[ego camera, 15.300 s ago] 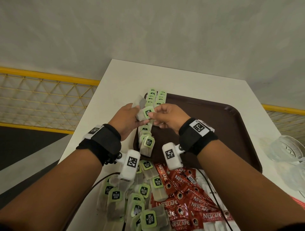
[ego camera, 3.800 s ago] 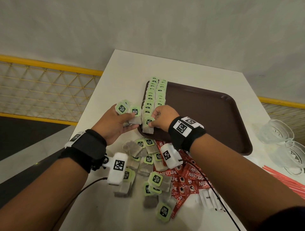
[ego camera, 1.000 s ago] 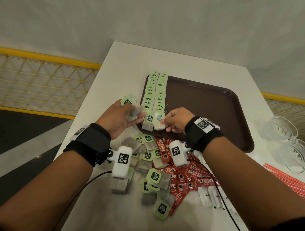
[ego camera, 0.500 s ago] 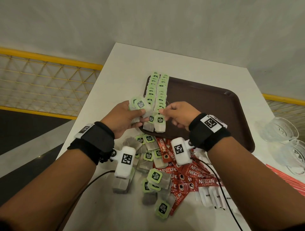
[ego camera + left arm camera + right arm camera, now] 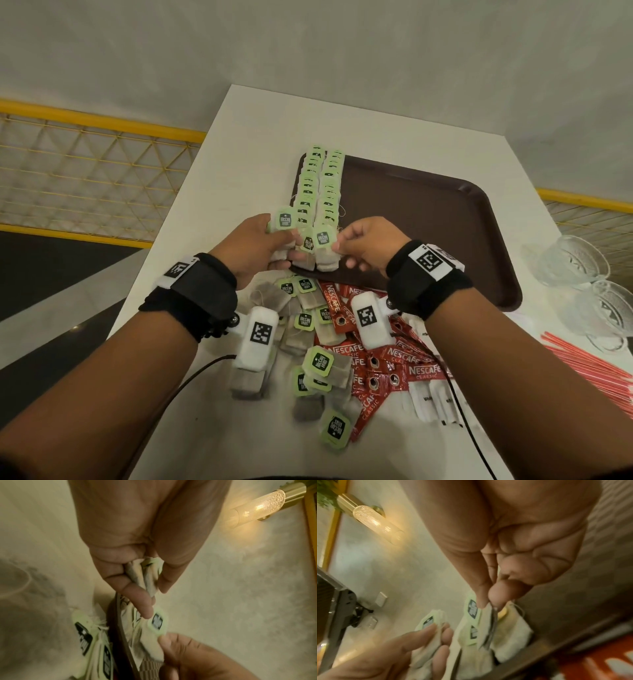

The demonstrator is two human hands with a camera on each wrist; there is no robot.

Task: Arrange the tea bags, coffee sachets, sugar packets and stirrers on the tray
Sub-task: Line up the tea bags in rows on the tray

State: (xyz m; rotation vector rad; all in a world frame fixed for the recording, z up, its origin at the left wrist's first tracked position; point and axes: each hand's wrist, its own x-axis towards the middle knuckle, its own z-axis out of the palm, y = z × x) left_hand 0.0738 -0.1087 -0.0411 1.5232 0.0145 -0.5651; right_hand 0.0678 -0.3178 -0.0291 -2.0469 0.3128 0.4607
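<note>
Still on tea bags imo: right hand (image 5: pixel 368 248) pinches tea bag (image 5: pixel 324 251) at tray (image 5: pixel 445 240) near-left edge; left hand (image 5: pixel 255 245) clutches spares (image 5: pixel 284 228) beside it. Next: lay it onto the rows (image 5: pixel 320 192).

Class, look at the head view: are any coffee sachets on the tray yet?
No: the red coffee sachets all lie on the table, short of the tray.
</note>
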